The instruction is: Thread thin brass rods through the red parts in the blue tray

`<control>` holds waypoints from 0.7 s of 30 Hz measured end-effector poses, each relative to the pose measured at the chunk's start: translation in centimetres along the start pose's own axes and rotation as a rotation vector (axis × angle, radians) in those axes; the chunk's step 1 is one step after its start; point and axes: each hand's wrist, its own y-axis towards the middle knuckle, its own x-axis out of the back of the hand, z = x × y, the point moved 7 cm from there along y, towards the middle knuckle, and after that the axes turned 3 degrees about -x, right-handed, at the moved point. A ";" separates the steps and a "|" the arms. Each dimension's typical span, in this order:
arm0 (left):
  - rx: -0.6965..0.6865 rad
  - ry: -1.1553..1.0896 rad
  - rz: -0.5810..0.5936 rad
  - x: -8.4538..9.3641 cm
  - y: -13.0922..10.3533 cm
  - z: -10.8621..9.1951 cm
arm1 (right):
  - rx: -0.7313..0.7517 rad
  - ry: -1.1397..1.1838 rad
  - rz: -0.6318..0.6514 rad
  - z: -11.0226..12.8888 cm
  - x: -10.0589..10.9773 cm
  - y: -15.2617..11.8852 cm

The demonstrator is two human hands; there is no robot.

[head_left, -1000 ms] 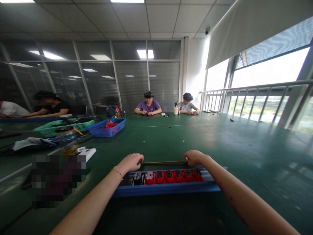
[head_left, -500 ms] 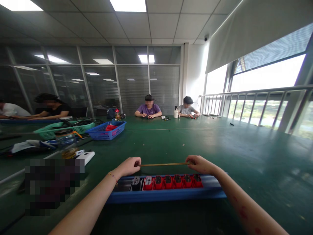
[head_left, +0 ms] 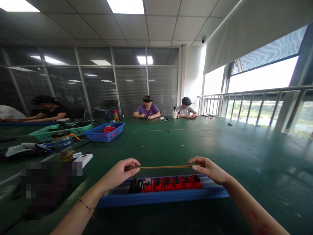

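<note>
A thin yellowish strip stretches level between my two hands, above a long blue tray. My left hand has its end between thumb and fingers. At the other end, my right hand is around the strip, thumb below and fingers above. Several red blocks with dark tops stand in a row in the tray. To their left is a black block, partly behind my left hand. One red block has a lighter, clear-looking top.
Left on the green table are a blue basket with a red item, a green basket with cables, a jar and a white device. Several people sit at the far side.
Both hands have shifted slightly, and their fingers are less curled, with thumbs and fingers farther apart. The strip remains between them. The view has turned a little.
</note>
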 end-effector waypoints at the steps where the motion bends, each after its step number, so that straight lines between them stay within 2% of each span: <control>1: 0.014 0.014 -0.005 -0.1 -0.3 0.1 | -0.010 -0.015 -0.004 -0.1 -0.1 -0.1; 4: 0.032 0.067 -0.007 -0.5 -0.6 0.2 | -0.039 -0.046 0.006 -0.4 -0.3 -0.1; 12: 0.061 0.098 0.057 -1.3 -1.1 0.9 | -0.044 -0.117 0.182 -0.8 -0.7 -0.8; 17: 0.066 0.198 0.059 -1.1 -1.2 1.9 | -0.037 -0.262 0.144 -1.3 -0.2 -0.8; 21: 0.077 0.207 0.084 -1.3 -1.3 2.0 | -0.036 -0.280 0.157 -1.5 -0.3 -0.7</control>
